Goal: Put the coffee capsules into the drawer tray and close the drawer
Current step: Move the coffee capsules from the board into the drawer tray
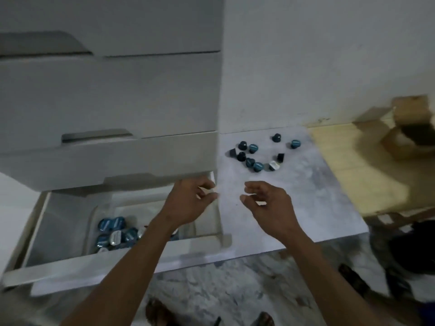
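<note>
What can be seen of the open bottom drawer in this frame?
The bottom drawer is pulled out from a pale grey drawer unit, with the closed drawers stacked above it. Its walls look like smooth light plastic or laminate. Inside sits a clear tray holding a cluster of blue and silver-topped capsules, heaped loosely. The left hand hovers over its right side, fingers loosely curled, apparently empty; contact cannot be confirmed.

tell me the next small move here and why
Probably reach the empty right hand forward to the loose teal coffee capsules on the grey marbled slab. About ten remain there, while the open white drawer's clear tray already holds some.
</note>
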### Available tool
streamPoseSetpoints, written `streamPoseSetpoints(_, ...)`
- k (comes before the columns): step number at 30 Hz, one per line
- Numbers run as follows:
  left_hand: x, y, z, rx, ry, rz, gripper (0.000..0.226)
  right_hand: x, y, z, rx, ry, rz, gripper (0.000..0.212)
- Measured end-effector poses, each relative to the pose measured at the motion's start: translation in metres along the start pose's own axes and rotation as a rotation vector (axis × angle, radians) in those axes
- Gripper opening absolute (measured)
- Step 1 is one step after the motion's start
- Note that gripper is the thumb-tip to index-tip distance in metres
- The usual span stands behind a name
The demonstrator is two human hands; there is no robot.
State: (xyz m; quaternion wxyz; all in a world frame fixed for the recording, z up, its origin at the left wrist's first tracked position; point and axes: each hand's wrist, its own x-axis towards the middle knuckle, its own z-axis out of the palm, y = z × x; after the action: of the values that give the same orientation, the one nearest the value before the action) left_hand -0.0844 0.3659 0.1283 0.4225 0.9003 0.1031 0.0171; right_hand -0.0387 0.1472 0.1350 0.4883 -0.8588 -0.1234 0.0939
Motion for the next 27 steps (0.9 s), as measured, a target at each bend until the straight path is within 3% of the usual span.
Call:
streamPoseSetpoints(5, 0.02, 0.077, 0.087, -0.025, -0.033, 0.05, 0.02, -0.002, 0.076, -0.109, -0.092, 0.118, 0.14, 0.027)
streamPoseSetpoints(9, 0.038, 0.1, 0.137, 0.033, -0.093, -0.009, 0.025, 0.016, 0.116, -0.146, -0.129, 0.141, 0.194, 0.027)
streamPoseSetpoints(20, 0.142, 0.078, 0.205, 0.06, 0.033, -0.179, 0.029, 0.136, 0.161, -0.147, -0.177, 0.017, 0.211, 0.03)
streamPoseSetpoints(27, 0.181, 0.069, 0.255, 0.035, 0.06, -0.191, 0.045, 0.21, 0.184, -0.132, -0.311, -0.092, 0.146, 0.046)
